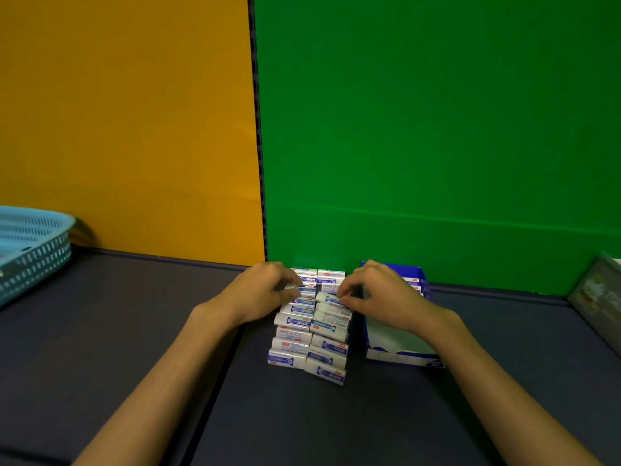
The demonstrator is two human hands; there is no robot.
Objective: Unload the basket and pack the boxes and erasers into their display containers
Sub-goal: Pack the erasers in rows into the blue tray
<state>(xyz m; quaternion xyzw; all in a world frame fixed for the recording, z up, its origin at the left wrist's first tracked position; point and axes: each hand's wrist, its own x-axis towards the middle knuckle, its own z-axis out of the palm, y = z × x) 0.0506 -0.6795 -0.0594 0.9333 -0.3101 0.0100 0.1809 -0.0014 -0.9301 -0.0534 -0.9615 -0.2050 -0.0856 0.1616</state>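
Several white-and-blue wrapped erasers (311, 334) lie in two rows on the dark table, running from the back wall toward me. My left hand (260, 290) has its fingers curled on an eraser in the left row near the far end. My right hand (373, 295) pinches an eraser in the right row beside it. A blue-and-white display box (400, 351) stands just right of the rows, partly behind my right forearm. The teal basket (33, 250) sits at the far left edge.
An orange panel and a green panel form the back wall right behind the table. A grey-green boxy object (598, 297) leans at the right edge. The dark table (117, 331) has a seam running diagonally under my left forearm.
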